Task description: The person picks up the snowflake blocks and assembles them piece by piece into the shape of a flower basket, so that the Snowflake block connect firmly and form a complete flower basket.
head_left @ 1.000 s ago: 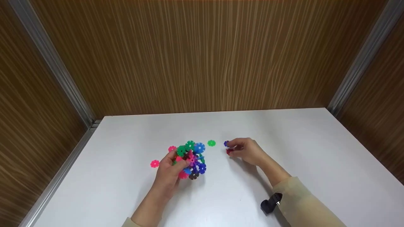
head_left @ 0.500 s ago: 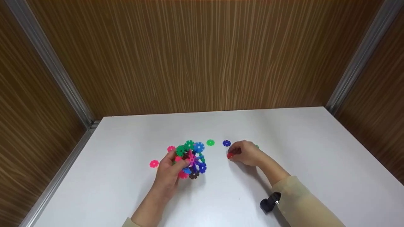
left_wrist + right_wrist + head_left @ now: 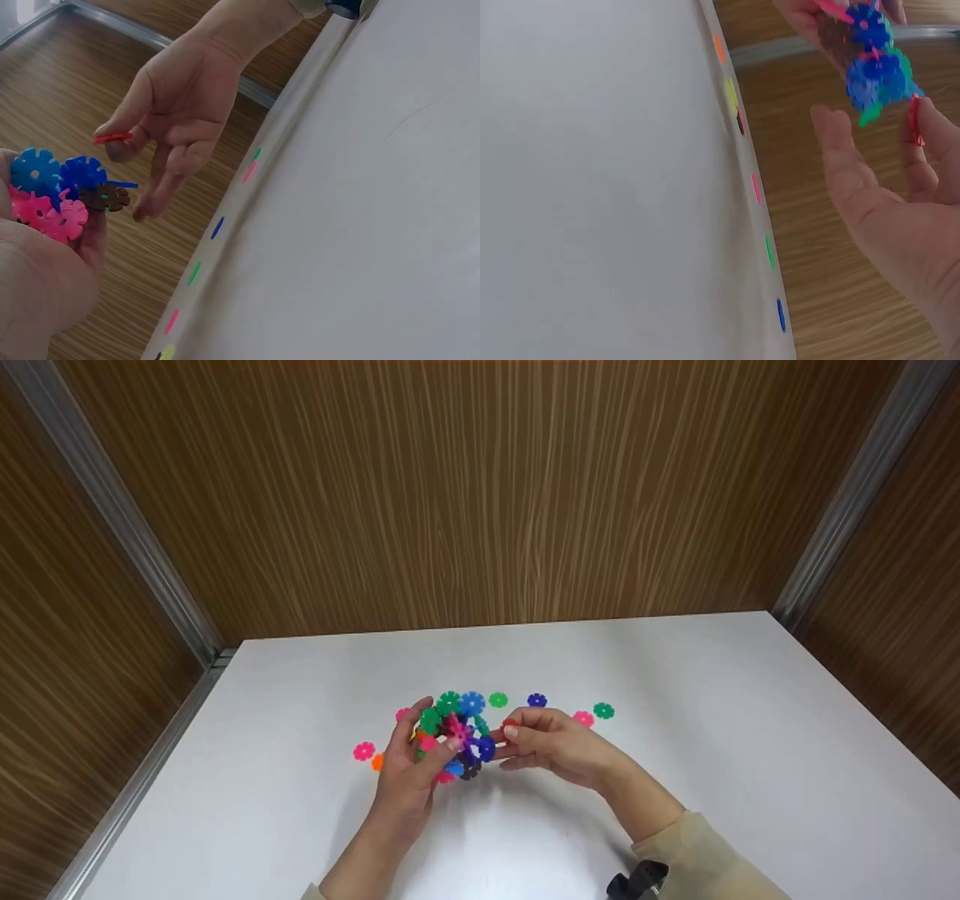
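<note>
My left hand (image 3: 409,780) grips a cluster of interlocked notched plastic discs (image 3: 472,704) in green, blue, pink and brown, its thumb across the near side. Close to the cluster's right side, my right hand (image 3: 562,746) pinches a single red notched disc (image 3: 114,138) between thumb and forefinger, the other fingers loosely extended. In the right wrist view the red disc (image 3: 916,120) stands right at a blue disc on the cluster's edge. The palm side of the left hand is partly hidden by the cluster.
Loose discs lie on the white table (image 3: 675,675): light green (image 3: 498,700), dark blue (image 3: 537,700), pink (image 3: 583,718) and green (image 3: 604,710) toward the right, pink (image 3: 364,751) and orange (image 3: 377,762) at left. A wood-grain panel (image 3: 480,495) rises behind the table.
My right hand has picked the red disc up from the table and brought it left to the cluster. Pink and green discs at right have come into view. The left hand has turned the cluster slightly.
</note>
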### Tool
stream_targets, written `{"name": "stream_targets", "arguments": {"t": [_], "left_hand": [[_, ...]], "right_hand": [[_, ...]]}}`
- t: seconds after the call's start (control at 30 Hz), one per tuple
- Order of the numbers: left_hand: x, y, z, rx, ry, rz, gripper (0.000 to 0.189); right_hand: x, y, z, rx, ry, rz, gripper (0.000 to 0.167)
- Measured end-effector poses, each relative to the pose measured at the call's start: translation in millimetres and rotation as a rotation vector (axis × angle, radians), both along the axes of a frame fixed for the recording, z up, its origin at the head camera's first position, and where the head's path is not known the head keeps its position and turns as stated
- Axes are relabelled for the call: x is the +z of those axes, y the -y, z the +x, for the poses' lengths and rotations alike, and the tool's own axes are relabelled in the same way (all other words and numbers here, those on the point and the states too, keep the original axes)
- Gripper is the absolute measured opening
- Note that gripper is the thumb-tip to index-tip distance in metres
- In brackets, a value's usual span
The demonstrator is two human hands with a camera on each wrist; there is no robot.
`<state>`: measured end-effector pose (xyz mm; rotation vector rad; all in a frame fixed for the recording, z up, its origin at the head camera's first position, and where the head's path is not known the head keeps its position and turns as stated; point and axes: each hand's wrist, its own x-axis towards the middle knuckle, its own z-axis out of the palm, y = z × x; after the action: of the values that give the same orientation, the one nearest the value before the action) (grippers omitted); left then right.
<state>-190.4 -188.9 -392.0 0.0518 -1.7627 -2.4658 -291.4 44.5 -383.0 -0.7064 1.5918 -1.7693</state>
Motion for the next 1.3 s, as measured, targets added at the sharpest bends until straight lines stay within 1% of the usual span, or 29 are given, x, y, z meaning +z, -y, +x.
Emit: {"name": "stream_targets", "arguments": {"t": [0.07, 0.13, 0.2, 0.3, 0.4, 0.47, 0.53, 0.63, 0.73, 0.83, 0.87, 0.97, 1.07, 1.17, 1.23, 1.3], "left_hand": [[-0.4, -0.6, 0.5, -0.018, 0.015, -0.035, 0.082], [-0.4, -0.9, 1.0, -0.043, 0.039, -0.084, 0.084], [-0.3, -1.0, 1.2, -0.067, 0.063, -0.126, 0.082], [0.7, -1.4, 2.0, -0.104, 0.089, -0.138, 0.075], [1.3, -2.2, 1.7, -0.108, 0.115, -0.113, 0.069], [1.6, -3.0, 1.3, -0.092, 0.147, -0.114, 0.068], [1.8, -3.9, 1.1, -0.076, 0.179, -0.135, 0.071], [1.3, -4.8, 1.8, -0.076, 0.203, -0.170, 0.082], [0.9, -5.8, 2.7, -0.097, 0.198, -0.187, 0.084], [0.2, -6.6, 2.5, -0.104, 0.197, -0.200, 0.074], [-0.4, -6.6, 2.0, -0.103, 0.195, -0.196, 0.071], [-2.1, -6.0, 0.6, -0.083, 0.192, -0.188, 0.070], [-3.4, -5.1, -0.5, -0.064, 0.193, -0.174, 0.070], [-4.6, -4.1, -0.8, -0.060, 0.193, -0.170, 0.069], [-5.1, -3.7, -0.6, -0.061, 0.188, -0.172, 0.068], [-5.7, -3.3, -0.4, -0.063, 0.185, -0.174, 0.067]], "right_hand": [[-0.6, 2, 1.7, -0.011, 0.024, -0.043, 0.015], [-1.4, 3, 1.9, -0.041, 0.031, -0.064, 0.011], [-2.0, 2, 1.3, -0.077, 0.024, -0.063, 0.009], [-2.0, 0, 0.9, -0.115, 0.004, -0.034, 0.008], [-1.4, 1, 1.2, -0.129, -0.040, 0.012, 0.012], [0.0, 3, 2.8, -0.128, -0.085, 0.045, 0.017], [1.7, 5, 4.8, -0.122, -0.137, 0.070, 0.024], [5.4, 7, 8.0, -0.118, -0.206, 0.090, 0.031], [8.6, 8, 9.8, -0.122, -0.249, 0.100, 0.030], [10.4, 7, 9.9, -0.125, -0.278, 0.108, 0.026], [11.0, 7, 9.7, -0.128, -0.287, 0.112, 0.026], [13.4, 6, 9.0, -0.137, -0.327, 0.128, 0.026], [15.9, 4, 9.3, -0.155, -0.413, 0.176, 0.024], [17.5, 4, 10.6, -0.171, -0.493, 0.215, 0.020], [18.4, 5, 11.6, -0.183, -0.517, 0.226, 0.018], [19.0, 7, 12.4, -0.188, -0.514, 0.220, 0.018]]}}
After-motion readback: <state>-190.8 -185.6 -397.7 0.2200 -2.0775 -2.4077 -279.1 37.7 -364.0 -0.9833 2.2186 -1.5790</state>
